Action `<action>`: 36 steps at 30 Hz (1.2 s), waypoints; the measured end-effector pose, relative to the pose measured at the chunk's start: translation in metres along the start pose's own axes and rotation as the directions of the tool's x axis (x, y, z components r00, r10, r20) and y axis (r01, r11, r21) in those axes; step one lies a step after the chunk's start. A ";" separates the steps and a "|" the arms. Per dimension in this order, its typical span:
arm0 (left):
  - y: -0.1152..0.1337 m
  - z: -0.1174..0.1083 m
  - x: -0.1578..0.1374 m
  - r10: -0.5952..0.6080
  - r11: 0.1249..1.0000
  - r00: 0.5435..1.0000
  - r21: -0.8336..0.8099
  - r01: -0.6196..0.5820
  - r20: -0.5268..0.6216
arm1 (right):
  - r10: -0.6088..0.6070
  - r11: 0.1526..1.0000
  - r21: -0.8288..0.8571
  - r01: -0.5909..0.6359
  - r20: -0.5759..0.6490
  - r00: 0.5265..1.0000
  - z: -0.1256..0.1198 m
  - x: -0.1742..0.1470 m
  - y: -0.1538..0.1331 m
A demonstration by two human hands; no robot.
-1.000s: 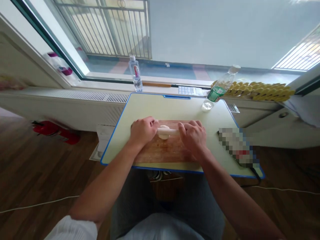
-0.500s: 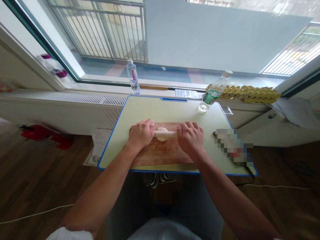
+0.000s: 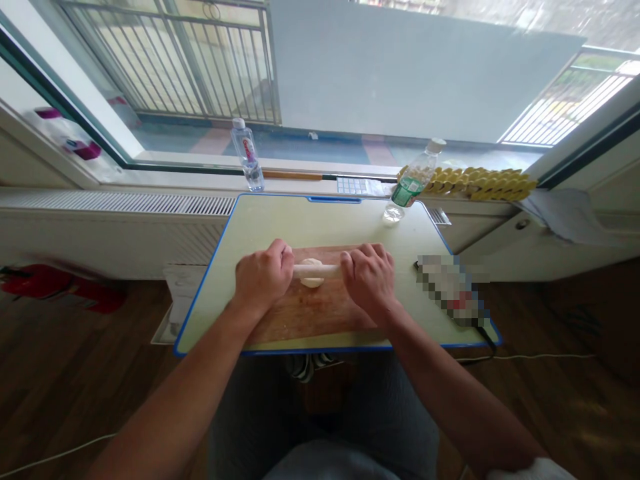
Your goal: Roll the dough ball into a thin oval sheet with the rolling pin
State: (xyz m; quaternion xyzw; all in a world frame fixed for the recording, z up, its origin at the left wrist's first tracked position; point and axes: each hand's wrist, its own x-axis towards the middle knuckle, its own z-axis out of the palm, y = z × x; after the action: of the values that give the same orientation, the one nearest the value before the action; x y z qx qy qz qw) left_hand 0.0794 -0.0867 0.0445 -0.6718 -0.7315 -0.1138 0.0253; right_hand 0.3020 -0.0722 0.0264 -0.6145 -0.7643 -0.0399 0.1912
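Observation:
A pale rolling pin lies crosswise over a small flat round of dough. My left hand is closed around the pin's left end, and my right hand wraps its right end. Dough shows on both the far and near side of the pin, with its middle hidden beneath. Under it is a wooden cutting board, resting on a small pale table with a blue rim. Both ends of the pin are covered by my fingers.
A green-labelled bottle stands at the table's back right. Another clear bottle is by the window sill. A blurred-out object with a black strap lies on the right. A red fire extinguisher is on the floor at left.
My view has shifted, so the table and hands appear farther left. Both hands still grip the pin over the dough; the dough's near edge shows a little more below the pin.

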 end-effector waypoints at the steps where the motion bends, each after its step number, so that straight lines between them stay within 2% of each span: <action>1: 0.000 -0.001 0.003 -0.008 1.000 1.000 0.000 0.008 -0.001 | 0.004 1.000 -0.005 -0.004 0.004 1.000 -0.001 0.005 -0.001; 6: -0.001 -0.001 0.012 -0.034 0.999 0.996 0.016 0.033 0.076 | -0.014 0.998 -0.058 0.022 0.129 0.992 -0.002 0.021 -0.004; 9: -0.002 0.002 0.013 -0.021 0.999 0.994 0.047 0.016 0.112 | -0.047 0.996 -0.063 0.057 0.156 0.987 0.001 0.020 -0.004; 20: -0.004 0.011 0.012 -0.007 0.998 0.997 0.056 0.003 0.079 | -0.089 0.996 -0.007 0.089 0.053 0.995 0.015 0.015 0.000; 25: -0.002 0.006 0.004 -0.001 1.000 1.000 0.017 0.001 0.008 | -0.047 0.999 0.028 0.046 0.006 0.999 0.017 0.003 0.001; 30: -0.002 0.004 -0.009 0.054 0.998 0.997 -0.022 -0.056 -0.056 | -0.080 0.997 0.005 0.081 -0.037 0.996 0.015 -0.010 0.003; 36: -0.007 0.013 -0.010 0.059 0.997 0.998 -0.046 -0.060 -0.011 | -0.100 0.995 -0.003 0.100 -0.061 0.993 0.010 -0.011 -0.001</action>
State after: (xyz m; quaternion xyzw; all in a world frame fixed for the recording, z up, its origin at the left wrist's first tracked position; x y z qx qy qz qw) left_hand 0.0746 -0.0945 0.0286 -0.6933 -0.7082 -0.1328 0.0166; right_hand 0.3006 -0.0797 0.0132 -0.5739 -0.7880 -0.0684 0.2122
